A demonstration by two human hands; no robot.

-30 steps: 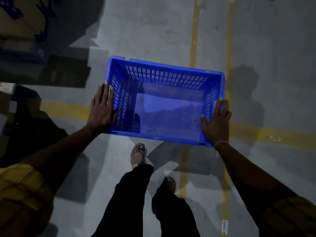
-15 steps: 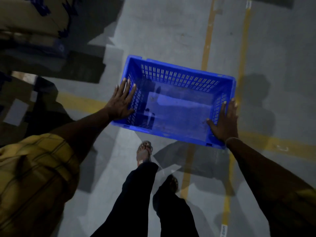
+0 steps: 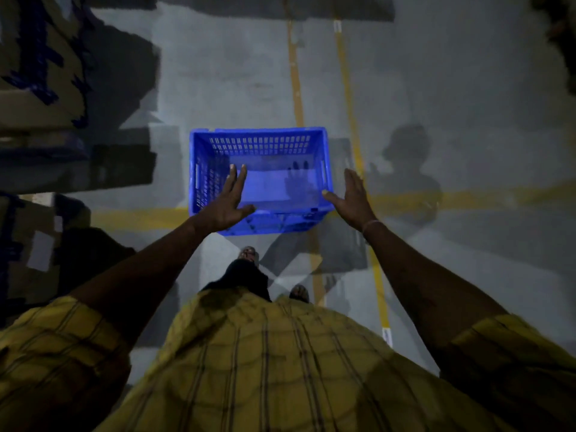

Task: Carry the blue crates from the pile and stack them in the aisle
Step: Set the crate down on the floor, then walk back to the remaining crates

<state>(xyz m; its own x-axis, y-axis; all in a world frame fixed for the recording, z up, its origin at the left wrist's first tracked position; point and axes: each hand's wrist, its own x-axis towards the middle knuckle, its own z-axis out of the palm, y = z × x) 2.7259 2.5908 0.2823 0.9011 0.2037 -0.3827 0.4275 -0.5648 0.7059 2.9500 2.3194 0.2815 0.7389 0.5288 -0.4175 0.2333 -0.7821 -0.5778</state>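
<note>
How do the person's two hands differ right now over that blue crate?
The left hand lies in front of the crate, covering its near left side; the right hand sits just outside the crate's right wall. The right wrist wears a thin band; the left wrist is bare. Both hands are open, fingers straight, gripping nothing.

Crate on floor ahead of my feet, over cross line. My left hand above its near-left part, right hand beside its right wall. Boxes far left.
</note>
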